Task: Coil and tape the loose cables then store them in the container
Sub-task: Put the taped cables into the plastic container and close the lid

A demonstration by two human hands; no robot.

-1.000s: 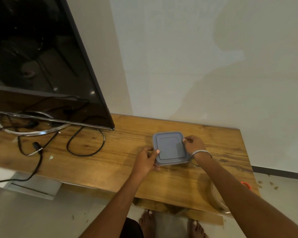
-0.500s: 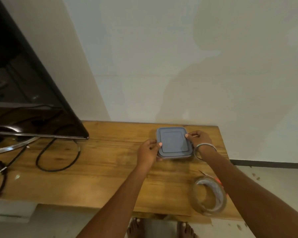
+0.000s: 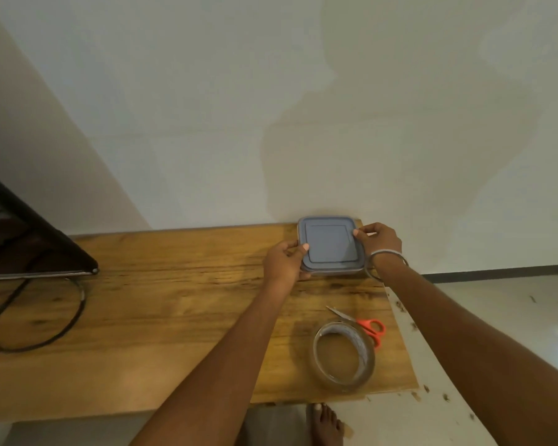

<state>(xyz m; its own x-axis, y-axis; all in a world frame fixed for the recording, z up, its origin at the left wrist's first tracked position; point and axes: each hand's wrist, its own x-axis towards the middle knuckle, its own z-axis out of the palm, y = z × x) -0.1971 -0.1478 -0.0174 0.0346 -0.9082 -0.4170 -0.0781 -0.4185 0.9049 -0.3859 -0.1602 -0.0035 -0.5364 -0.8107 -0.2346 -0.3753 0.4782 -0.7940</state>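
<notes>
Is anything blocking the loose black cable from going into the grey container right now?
Yes: the grey square lid is on the container, held at its edges by the left hand and the right hand. The black cable lies uncoiled far left on the wooden table.

The worktop [image 3: 161,304] is grained wood with a low satin sheen. The container [image 3: 331,244] has a matt grey-blue plastic lid. The tape roll [image 3: 343,355] is clear and glossy, the scissors [image 3: 364,325] have bright metal blades and orange plastic handles, the cable [image 3: 36,317] looks like black rubber, and the bangle [image 3: 388,254] is shiny metal.
</notes>
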